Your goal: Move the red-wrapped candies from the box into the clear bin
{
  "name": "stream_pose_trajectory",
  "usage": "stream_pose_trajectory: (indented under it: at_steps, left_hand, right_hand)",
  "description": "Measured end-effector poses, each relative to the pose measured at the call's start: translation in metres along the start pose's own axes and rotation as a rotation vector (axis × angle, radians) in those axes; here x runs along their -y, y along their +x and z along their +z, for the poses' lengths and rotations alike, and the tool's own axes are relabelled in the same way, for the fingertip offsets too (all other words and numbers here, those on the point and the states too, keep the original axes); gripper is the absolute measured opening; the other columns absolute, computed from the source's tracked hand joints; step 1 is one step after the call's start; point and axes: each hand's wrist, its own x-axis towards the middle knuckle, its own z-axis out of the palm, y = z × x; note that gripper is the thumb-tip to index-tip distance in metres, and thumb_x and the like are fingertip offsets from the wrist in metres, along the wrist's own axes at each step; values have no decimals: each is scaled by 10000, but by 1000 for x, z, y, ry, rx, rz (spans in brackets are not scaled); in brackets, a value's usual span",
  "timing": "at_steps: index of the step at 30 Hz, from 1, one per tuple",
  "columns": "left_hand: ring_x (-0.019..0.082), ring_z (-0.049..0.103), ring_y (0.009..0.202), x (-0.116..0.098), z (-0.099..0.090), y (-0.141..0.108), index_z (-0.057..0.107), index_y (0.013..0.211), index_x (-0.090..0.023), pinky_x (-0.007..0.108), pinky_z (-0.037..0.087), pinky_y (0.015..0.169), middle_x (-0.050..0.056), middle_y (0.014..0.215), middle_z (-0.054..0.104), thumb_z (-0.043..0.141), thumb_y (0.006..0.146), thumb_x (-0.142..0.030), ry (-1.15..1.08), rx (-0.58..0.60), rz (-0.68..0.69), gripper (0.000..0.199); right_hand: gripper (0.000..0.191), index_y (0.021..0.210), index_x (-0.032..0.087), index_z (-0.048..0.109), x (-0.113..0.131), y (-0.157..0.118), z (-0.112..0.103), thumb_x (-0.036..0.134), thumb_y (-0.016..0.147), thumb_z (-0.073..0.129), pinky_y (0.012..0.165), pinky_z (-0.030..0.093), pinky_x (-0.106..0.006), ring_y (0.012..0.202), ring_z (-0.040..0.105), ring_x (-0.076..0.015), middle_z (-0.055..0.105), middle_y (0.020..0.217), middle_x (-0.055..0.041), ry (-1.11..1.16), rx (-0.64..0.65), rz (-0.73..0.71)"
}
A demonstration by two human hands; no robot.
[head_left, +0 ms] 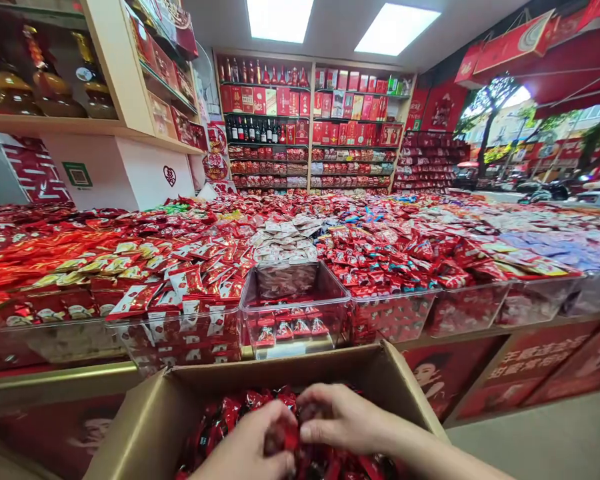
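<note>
An open cardboard box [145,420] stands right in front of me, with many shiny red and dark wrapped candies [225,417] inside. Both hands reach into it. My left hand [250,443] has its fingers curled around a red wrapped candy [291,437] near the middle of the box. Facing it, my right hand [345,417] is also curled, its thumb and fingertips closed at the same red wrappers. What lies under the palms is hidden. Just beyond the box's far flap sits a clear plastic bin [295,307], with rows of red packets low inside it.
Clear bins heaped with red packets [190,267] and white packets [285,240] spread across the display counter. Shelves of bottles and red boxes [265,100] line the back wall. A wooden cabinet [105,67] overhangs at left. The street lies beyond on the right.
</note>
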Motion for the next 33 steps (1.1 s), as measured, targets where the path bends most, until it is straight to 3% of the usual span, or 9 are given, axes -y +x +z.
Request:
stream_pose_trajectory:
  at_steps: [3,7,13,20,24,29,31,33]
  left_hand:
    - [140,572,736,-24,-6,11,478,919,-178,259,427,676,-8,760,623,546,734,-170,-211,-72,66,197]
    - [149,606,745,-43,-7,16,426,970,-196,290,443,737,-3,761,652,573,744,-216,-388,-141,145,270]
    - [188,592,881,-32,-3,16,473,1003,-200,293,454,766,33,914,649,598,726,-264,-555,-278,151,310]
    - [151,599,779,-25,-6,8,468,1058,-189,236,456,711,9,822,648,667,665,-235,-529,-295,77,443]
    - [154,609,732,-28,-6,6,423,1113,-223,236,466,673,-11,786,660,683,635,-245,-587,-327,49,544]
    - [131,595,713,-28,-7,6,474,1024,-205,209,460,660,-15,755,653,686,627,-247,-547,-351,25,451]
    - [129,594,685,-28,-9,6,443,1019,-216,227,462,642,-15,778,641,672,643,-255,-589,-346,-2,442]
    - [118,580,611,-27,-10,6,413,1026,-223,231,452,583,-16,762,629,664,650,-261,-599,-313,-41,454]
  right_hand:
    - [347,810,143,514,20,4,-4,425,640,627,515,411,-216,521,519,-90,571,597,17,352,-34,32]
    - [366,632,142,449,40,12,-6,461,623,629,439,366,-187,411,466,-63,517,476,46,457,-174,-37]
    - [392,581,148,426,43,21,5,479,610,634,402,319,-168,380,416,-40,475,458,65,543,-349,-88]
    - [365,601,139,452,40,16,14,457,638,629,442,319,-174,420,447,-48,520,493,40,621,-332,-69]
    - [360,605,145,458,40,14,13,465,647,616,452,323,-186,421,441,-56,510,481,42,588,-332,-31]
    - [299,620,142,478,36,13,13,405,664,613,455,328,-184,440,416,-50,474,495,47,456,-344,-12]
    - [203,703,152,494,33,11,13,328,688,595,467,358,-186,476,444,-60,497,556,39,414,-324,-39]
    - [205,905,173,508,30,6,11,198,705,550,571,426,-217,648,527,-100,573,769,-15,246,-322,-177]
